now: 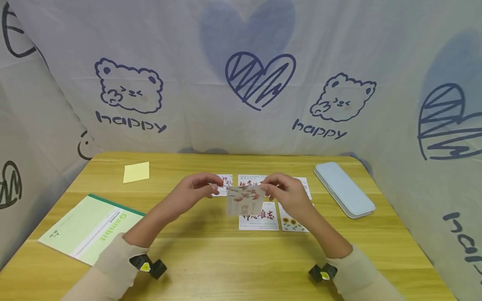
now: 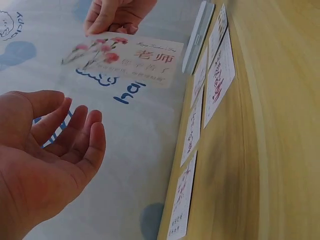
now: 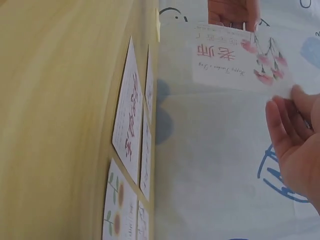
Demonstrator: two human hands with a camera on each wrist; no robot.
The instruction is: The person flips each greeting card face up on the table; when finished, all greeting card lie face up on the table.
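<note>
A person is holding a flower-printed card (image 1: 244,200) in the air above a wooden table (image 1: 211,251), over the middle of the cards laid out there.

The right hand (image 1: 288,194) is pinching the card's right edge between curled fingers, while the left hand (image 1: 196,190) is hovering just left of it with fingers relaxed and loosely parted, gripping nothing. Below, several printed cards (image 1: 258,216) are lying in rows, one bearing sunflowers (image 1: 291,223). A pale blue case (image 1: 343,189) is lying to the right, a yellow sticky pad (image 1: 136,172) at far left and a green notebook (image 1: 90,228) at near left.
</note>
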